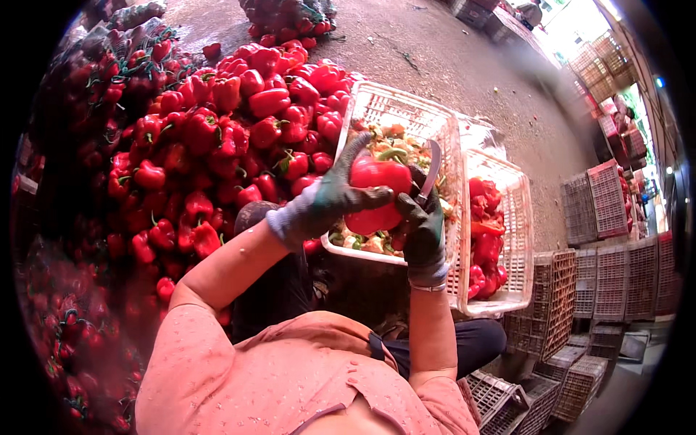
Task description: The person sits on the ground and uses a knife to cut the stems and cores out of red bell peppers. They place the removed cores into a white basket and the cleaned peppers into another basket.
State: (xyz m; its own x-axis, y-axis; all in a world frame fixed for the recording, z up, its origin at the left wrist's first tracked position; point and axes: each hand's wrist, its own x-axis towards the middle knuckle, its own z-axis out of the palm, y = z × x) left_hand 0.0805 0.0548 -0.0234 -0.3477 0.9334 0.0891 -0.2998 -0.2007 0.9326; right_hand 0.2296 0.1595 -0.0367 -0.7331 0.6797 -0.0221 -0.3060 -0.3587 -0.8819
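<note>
My left hand (325,194), in a dark-coated glove with a pale cuff, is wrapped round a large red bell pepper (378,181). Closed on a knife is my right hand (425,235), gloved the same way; the short curved blade (432,171) points up and away from me, just right of the pepper. Both hands are above a white plastic crate (395,100) that holds pale and green pepper cores and trimmings. To its right, red pepper pieces (487,243) lie in a second white crate (520,217). The knife's handle is mostly hidden by my fingers.
A big heap of whole red peppers (217,138) spreads on my left, with filled mesh sacks (94,80) behind it. Another sack (286,14) stands at the far side. Stacked plastic crates (544,304) line the right, over a concrete floor (449,65).
</note>
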